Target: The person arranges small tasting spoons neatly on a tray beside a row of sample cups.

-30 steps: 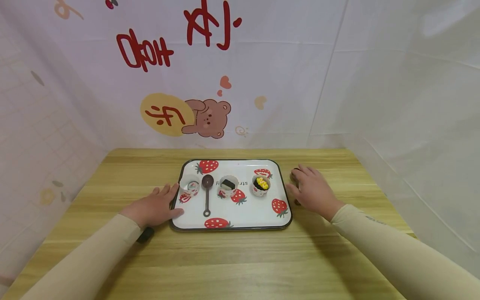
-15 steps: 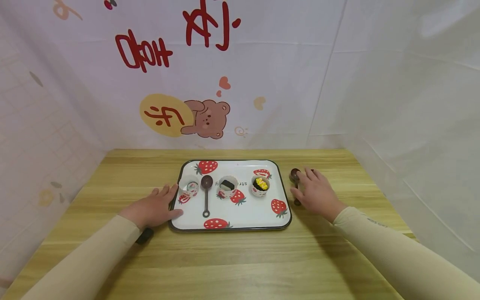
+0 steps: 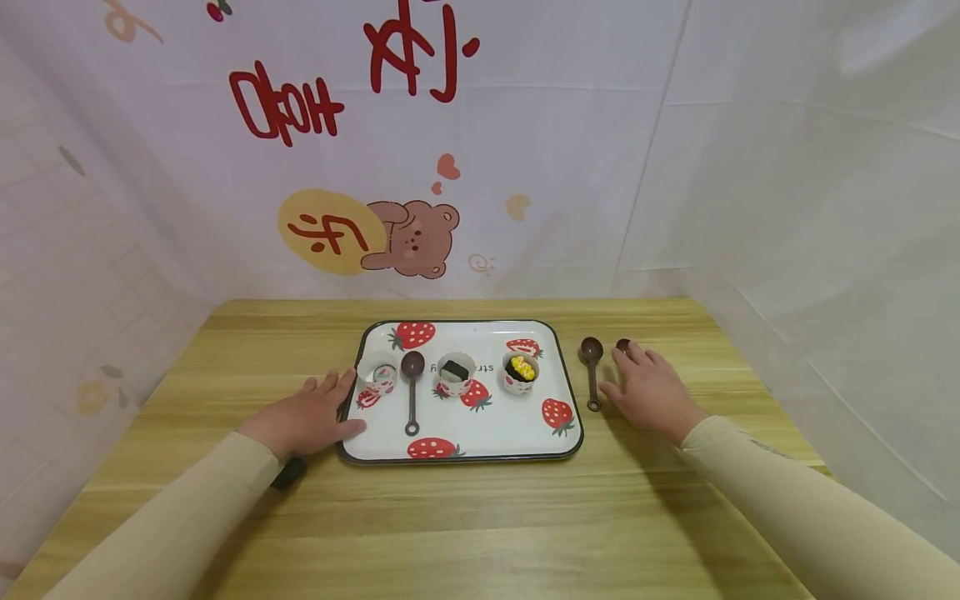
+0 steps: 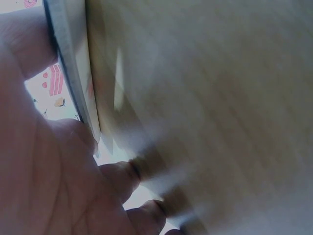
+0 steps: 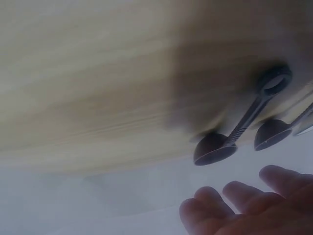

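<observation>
My left hand rests at the left edge of a white strawberry-print tray, its thumb over the rim and its fingers loosely spread. My right hand hovers with relaxed fingers over a brown measuring spoon, holding nothing. In the head view that hand hides all but part of the spoon's bowl. Just left of it, a second brown measuring spoon lies beside the tray. A third measuring spoon lies on the tray between two paper cups.
Three small paper cups stand on the tray: the left cup has a round sushi-like roll, the middle cup a black-and-white piece, the right cup a yellow-topped piece. A printed cloth hangs behind the wooden table.
My right hand has moved right, away from the spoon beside the tray, which now shows whole; part of another spoon's bowl shows at the fingertips. The left hand has stayed put.
</observation>
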The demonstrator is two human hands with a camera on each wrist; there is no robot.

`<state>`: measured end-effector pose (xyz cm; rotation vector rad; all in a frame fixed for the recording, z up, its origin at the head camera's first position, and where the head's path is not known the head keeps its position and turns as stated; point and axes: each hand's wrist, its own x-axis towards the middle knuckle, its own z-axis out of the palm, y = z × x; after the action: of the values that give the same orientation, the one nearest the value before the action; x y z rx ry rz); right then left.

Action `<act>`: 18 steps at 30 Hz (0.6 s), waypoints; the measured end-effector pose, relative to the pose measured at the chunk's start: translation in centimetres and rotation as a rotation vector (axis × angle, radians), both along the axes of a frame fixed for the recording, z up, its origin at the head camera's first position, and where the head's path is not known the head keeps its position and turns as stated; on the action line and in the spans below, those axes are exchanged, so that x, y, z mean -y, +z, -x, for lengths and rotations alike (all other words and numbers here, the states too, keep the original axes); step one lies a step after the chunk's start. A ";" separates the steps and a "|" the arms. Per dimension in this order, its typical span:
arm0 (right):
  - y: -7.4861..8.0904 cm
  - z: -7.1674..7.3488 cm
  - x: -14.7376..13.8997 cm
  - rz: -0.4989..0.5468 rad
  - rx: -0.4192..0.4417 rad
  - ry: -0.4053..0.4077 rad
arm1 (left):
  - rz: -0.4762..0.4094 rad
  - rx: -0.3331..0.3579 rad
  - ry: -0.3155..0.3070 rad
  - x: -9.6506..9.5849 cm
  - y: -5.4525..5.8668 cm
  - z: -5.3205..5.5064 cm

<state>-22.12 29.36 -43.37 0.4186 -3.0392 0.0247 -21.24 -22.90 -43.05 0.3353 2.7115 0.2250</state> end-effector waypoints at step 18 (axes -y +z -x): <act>0.2 -0.7 -2.8 -0.056 -0.006 -0.016 | 0.005 0.017 0.008 -0.2 0.3 0.0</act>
<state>-21.42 32.13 -43.18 0.3973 -3.0436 -0.0632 -21.21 -22.72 -42.79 0.3194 2.6971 0.2222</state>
